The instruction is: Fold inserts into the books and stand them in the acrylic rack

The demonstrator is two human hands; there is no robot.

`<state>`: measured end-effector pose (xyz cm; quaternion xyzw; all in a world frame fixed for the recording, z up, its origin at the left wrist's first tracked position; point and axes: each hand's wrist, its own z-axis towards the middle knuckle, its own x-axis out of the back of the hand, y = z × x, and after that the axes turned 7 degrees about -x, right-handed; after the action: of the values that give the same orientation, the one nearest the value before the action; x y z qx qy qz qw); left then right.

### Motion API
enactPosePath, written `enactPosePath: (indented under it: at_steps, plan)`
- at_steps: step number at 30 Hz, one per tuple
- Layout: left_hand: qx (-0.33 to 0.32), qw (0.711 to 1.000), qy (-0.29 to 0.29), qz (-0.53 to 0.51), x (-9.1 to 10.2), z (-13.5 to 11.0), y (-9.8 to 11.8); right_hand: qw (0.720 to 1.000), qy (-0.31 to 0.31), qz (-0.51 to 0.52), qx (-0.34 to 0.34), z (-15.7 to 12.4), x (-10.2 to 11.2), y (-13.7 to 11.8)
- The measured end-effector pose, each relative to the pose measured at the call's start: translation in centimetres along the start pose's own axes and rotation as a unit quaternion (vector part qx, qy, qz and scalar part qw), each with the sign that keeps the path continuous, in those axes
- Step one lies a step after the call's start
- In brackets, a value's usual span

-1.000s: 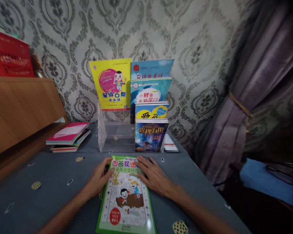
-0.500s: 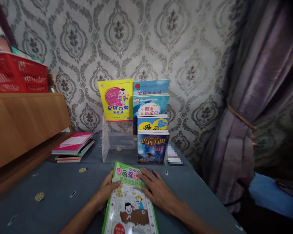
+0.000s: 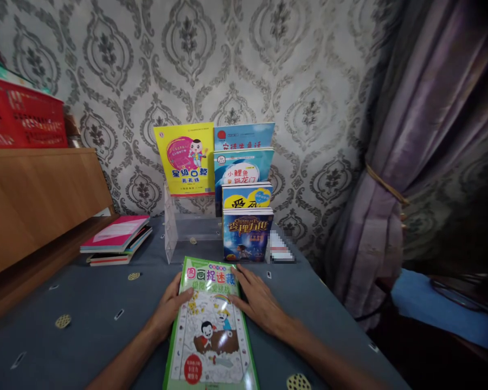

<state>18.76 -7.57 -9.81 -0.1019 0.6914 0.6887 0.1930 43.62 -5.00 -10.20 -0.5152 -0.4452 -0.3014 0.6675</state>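
A green-edged picture book [image 3: 209,330] lies flat on the blue-grey tablecloth [image 3: 85,309] right in front of me. My left hand [image 3: 168,309] grips its left edge near the top, thumb over the cover. My right hand [image 3: 258,303] lies flat with fingers spread on the book's upper right corner. Behind the book stands a clear acrylic tiered stand [image 3: 183,230]. Its left side holds one yellow book [image 3: 185,158] at the back. Its right side holds several books in steps, with a dark blue one [image 3: 247,234] in front.
A stack of books with a pink cover [image 3: 116,238] lies at the left. Beside it runs a wooden headboard [image 3: 36,200] with a red basket [image 3: 20,114] on top. A purple curtain [image 3: 394,179] hangs at the right, past the table's edge.
The view has shifted slightly; both hands stay on the green book, which sits a little nearer the stand than a second ago.
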Motion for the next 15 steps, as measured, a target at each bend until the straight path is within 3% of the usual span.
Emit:
enactPosePath:
  at_steps: [5, 10, 12, 15]
  plan:
    - [-0.006, 1.000, 0.001, 0.000, -0.1, -0.1, 0.2, 0.996, 0.044, 0.075, 0.023, 0.0, -1.0, 0.6]
    - [-0.015, 1.000, 0.000, -0.006, 0.0, -0.1, 0.5, 0.973, 0.027, 0.227, 0.012, 0.3, -2.0, 1.3]
    - [-0.022, 1.000, 0.006, -0.008, 0.2, 0.0, 0.6, 0.950, 0.003, 0.312, 0.010, 0.6, -2.2, 1.3]
    - [-0.032, 0.999, 0.008, -0.007, 0.4, 0.2, 0.9, 0.903, -0.091, 0.419, 0.009, 1.1, -2.3, 1.1]
